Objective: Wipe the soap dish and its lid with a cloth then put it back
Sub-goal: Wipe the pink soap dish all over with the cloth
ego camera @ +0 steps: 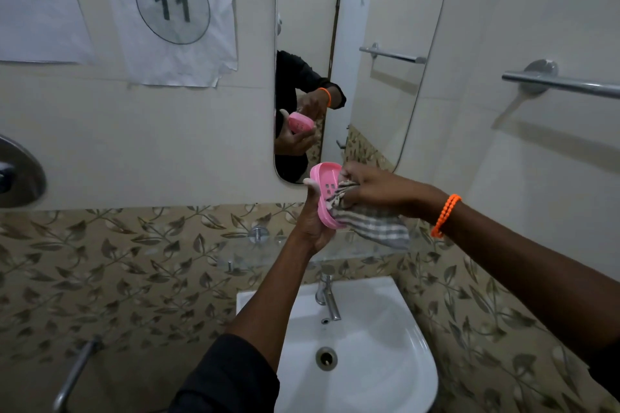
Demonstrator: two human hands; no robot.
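A pink soap dish (323,189) with small slots in its floor is held upright in front of the mirror, its hollow side facing right. My left hand (310,221) grips it from behind and below. My right hand (372,189), with an orange bead bracelet on the wrist, presses a grey-and-white checked cloth (372,226) into the hollow of the dish. Part of the cloth hangs down to the right. No lid is visible.
A white washbasin (362,345) with a chrome tap (327,295) sits below my hands. A glass shelf (268,255) runs along the tiled wall just under them. A mirror (369,43) hangs behind, and a towel rail (563,82) at right.
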